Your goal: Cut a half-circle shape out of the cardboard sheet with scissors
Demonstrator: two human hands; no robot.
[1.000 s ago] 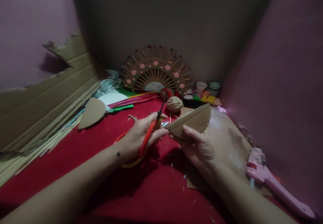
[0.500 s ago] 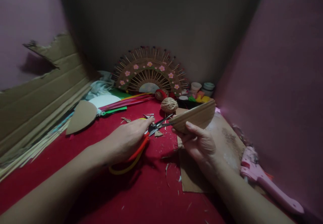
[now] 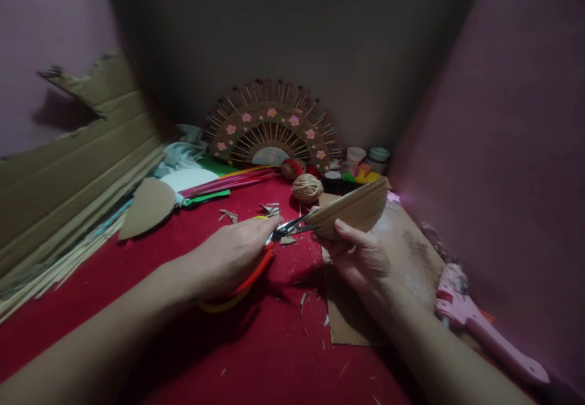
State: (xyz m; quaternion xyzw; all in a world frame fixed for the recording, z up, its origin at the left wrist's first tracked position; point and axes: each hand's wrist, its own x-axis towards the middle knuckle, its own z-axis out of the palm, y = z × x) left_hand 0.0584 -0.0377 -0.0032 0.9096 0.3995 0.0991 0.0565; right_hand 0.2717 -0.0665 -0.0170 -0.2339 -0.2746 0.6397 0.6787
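Observation:
My left hand (image 3: 237,250) is closed around the handles of a pair of scissors (image 3: 260,268) with red and yellow grips. The dark blades point right and lie at the left tip of a curved cardboard piece (image 3: 354,210). My right hand (image 3: 361,259) pinches that cardboard from below, thumb on the near face and fingers behind it. The piece is held tilted above the red cloth. Part of the handles is hidden by my left hand. Small cardboard scraps (image 3: 287,240) lie beneath the blades.
A ball of twine (image 3: 307,189) lies beyond my hands, before a flower-decorated fan (image 3: 272,125). A pink glue gun (image 3: 484,326) rests at right near a cardboard sheet (image 3: 351,313). At left are a half-round cardboard piece (image 3: 148,207), thin sticks (image 3: 77,256) and large cardboard (image 3: 82,161).
The scissor blades have moved slightly right and closed somewhat at the cardboard's left tip. My left hand shifted a little right with them; my right hand keeps its grip.

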